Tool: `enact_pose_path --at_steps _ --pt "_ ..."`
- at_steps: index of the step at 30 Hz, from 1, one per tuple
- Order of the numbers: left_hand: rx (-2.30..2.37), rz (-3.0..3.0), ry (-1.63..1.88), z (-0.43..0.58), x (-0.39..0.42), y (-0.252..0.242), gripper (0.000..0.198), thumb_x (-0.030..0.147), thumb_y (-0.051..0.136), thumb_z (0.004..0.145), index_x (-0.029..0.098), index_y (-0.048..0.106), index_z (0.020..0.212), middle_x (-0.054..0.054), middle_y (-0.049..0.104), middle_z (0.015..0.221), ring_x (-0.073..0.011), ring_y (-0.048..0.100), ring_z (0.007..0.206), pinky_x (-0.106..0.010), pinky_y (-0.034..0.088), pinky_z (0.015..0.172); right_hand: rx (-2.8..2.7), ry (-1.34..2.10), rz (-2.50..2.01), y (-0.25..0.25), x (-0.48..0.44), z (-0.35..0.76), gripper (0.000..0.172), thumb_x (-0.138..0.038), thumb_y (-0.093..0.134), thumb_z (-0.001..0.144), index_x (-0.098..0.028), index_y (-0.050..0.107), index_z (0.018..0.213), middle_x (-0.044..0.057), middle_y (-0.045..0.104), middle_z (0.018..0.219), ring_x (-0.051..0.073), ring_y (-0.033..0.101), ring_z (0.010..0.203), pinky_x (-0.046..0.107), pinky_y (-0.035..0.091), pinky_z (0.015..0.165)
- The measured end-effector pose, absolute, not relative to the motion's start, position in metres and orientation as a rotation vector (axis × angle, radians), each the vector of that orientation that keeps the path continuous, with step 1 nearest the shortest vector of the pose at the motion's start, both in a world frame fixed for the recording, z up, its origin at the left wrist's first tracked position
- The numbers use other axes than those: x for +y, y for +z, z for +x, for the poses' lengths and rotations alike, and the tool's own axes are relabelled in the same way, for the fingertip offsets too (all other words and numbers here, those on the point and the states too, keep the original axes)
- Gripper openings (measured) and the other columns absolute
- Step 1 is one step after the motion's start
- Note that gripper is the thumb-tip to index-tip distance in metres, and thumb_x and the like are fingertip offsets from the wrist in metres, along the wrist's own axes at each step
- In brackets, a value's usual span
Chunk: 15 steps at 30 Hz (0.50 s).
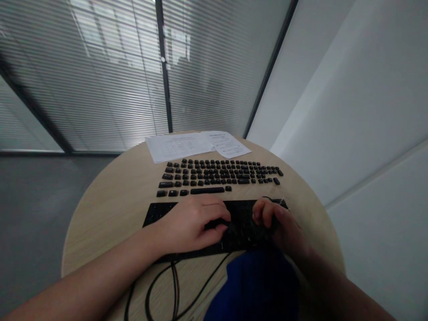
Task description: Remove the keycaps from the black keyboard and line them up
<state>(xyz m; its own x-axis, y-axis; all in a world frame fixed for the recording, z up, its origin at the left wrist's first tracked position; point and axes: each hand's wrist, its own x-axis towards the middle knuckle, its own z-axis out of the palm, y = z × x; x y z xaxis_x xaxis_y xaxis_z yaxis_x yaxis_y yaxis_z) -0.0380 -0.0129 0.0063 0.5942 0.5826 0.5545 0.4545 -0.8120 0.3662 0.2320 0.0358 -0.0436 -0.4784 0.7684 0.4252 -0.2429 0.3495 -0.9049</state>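
A black keyboard base (239,209) lies across the near half of a round table, mostly under both hands. My left hand (197,220) rests over its middle, fingers bent and thumb close to the fingertips; what they pinch, if anything, is too dark to name. At the keyboard's right end is my right hand (279,218), its fingers curled in, and I cannot make out anything between them. Behind the keyboard, loose black keycaps (214,171) are laid out in rows, including a long space bar (207,190).
Printed paper sheets (177,146) lie at the far edge of the wooden table (96,223). A black cable (174,285) loops in front of the keyboard. Blue cloth (254,285) covers the near edge. A glass partition with blinds (127,80) and a white wall (368,133) stand beyond.
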Motion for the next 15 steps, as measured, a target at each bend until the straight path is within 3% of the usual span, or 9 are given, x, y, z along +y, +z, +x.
enact_pose_path --at_steps 3,8,15 --pt "0.892 2.662 1.106 -0.036 -0.015 0.006 0.016 0.014 0.057 0.092 0.017 0.070 0.101 -0.006 0.073 0.091 -0.0176 0.070 0.084 -0.029 0.058 0.073 -1.638 1.329 -0.533 -0.045 0.034 0.235 0.044 -0.048 0.046 0.107 -0.021 0.062 0.075 0.006 0.063 0.084 0.021 0.059 0.079 0.036 0.047 0.076" --pt "0.917 2.767 1.269 -0.030 -0.017 0.002 0.013 0.015 0.058 0.093 0.017 0.068 0.101 -0.005 0.073 0.090 -0.0167 0.068 0.078 -0.028 0.056 0.068 -1.715 1.440 -0.787 -0.044 0.025 0.231 0.034 -0.052 0.057 0.103 -0.021 0.071 0.102 -0.003 0.051 0.065 0.014 0.044 0.054 0.027 0.036 0.053" --pt "0.938 3.012 1.227 -0.023 -0.018 -0.006 0.013 0.018 0.055 0.098 0.016 0.067 0.098 -0.005 0.072 0.087 -0.0179 0.065 0.074 -0.031 0.054 0.063 -2.098 1.117 -0.803 -0.034 0.023 0.222 0.024 -0.044 0.072 0.094 -0.020 0.076 0.092 0.002 0.066 0.080 0.018 0.059 0.074 0.029 0.046 0.068"
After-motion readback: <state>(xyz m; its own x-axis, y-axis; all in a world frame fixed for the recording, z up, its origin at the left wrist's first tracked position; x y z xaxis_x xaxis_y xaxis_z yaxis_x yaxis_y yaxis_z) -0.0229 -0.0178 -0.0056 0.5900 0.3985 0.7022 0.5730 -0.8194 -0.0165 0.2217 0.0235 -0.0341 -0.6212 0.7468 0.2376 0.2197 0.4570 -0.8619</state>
